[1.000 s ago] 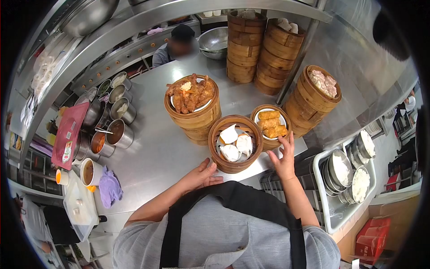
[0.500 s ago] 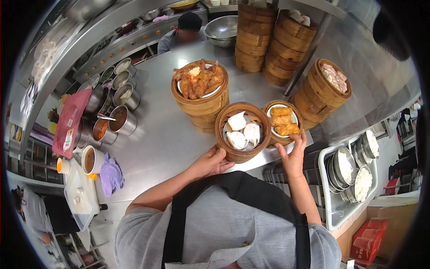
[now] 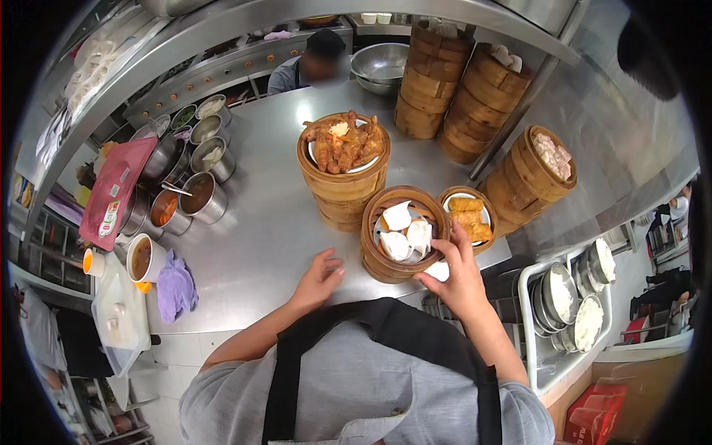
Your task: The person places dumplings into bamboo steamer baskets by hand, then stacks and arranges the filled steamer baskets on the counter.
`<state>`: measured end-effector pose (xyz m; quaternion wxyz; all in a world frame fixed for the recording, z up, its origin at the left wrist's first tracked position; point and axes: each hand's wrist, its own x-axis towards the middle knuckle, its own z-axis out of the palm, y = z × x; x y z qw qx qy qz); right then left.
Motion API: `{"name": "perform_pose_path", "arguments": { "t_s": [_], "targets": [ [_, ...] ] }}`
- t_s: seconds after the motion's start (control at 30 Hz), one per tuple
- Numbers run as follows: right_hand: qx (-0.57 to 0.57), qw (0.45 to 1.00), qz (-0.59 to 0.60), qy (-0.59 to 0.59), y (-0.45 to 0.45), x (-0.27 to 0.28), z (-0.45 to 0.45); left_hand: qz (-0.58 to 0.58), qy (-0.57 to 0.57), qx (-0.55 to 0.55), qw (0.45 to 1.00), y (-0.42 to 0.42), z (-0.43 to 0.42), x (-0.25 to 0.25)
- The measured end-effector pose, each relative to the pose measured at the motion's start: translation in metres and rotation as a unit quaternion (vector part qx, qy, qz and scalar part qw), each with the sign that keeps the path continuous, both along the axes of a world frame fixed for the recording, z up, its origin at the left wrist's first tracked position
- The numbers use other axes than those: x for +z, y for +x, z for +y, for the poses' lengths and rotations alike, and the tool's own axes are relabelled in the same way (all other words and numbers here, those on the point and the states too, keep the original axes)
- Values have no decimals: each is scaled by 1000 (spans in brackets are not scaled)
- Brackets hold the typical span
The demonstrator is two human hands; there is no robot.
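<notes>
A bamboo steamer (image 3: 386, 265) with three white paper-topped pieces stands near the table's front edge. My right hand (image 3: 457, 279) grips its right rim, thumb outside and fingers over the edge. Left of the steamer, my left hand (image 3: 320, 281) is off it, fingers apart and holding nothing. Behind and to the right sits a smaller steamer with fried rolls (image 3: 466, 213) on a white plate. A taller steamer stack (image 3: 343, 196) topped with brown chicken feet (image 3: 345, 144) stands behind and to the left.
Two tall steamer stacks (image 3: 432, 81) are at the back; another (image 3: 523, 182) leans at the right. Metal pots (image 3: 202, 200), a pink lid (image 3: 115, 193) and a purple cloth (image 3: 176, 288) are at the left. A person (image 3: 311, 63) is beyond the table. A white bin (image 3: 539, 363) stands right.
My left hand has come away from the white-topped steamer. My right hand has moved from the fried-roll steamer to the rim of the white-topped one.
</notes>
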<state>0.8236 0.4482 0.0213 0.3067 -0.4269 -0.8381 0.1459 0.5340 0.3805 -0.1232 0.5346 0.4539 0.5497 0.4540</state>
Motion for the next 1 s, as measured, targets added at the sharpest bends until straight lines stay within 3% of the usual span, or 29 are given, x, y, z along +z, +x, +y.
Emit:
{"name": "perform_pose_path", "arguments": {
  "t_s": [0.1,0.27,0.33,0.5,0.63,0.7,0.77,0.9,0.93,1.0],
  "targets": [
    [-6,1000,0,-23,1,-5,2,-60,37,86,994,-7,-14,-17],
    [9,996,50,-68,3,3,10,-32,104,45,993,-10,-19,-31],
    [20,987,110,-116,2,21,9,-11,111,39,993,-7,-18,-29],
    [-15,985,126,-120,9,76,18,-47,115,59,990,-6,-20,-30],
    [-18,987,154,-41,18,108,51,-54,115,58,990,-5,-19,-30],
    [-23,968,230,-98,8,132,75,-56,119,60,990,-6,-18,-30],
    [-102,990,72,59,-3,156,105,-57,118,63,989,-5,-18,-27],
    [-208,960,-7,189,-15,175,186,-52,124,57,989,-7,-18,-23],
    [-208,960,-9,189,-19,177,201,-54,124,57,989,-7,-18,-22],
    [-318,933,-8,166,-26,182,229,-89,136,58,985,-7,-18,-19]
  ]
}}
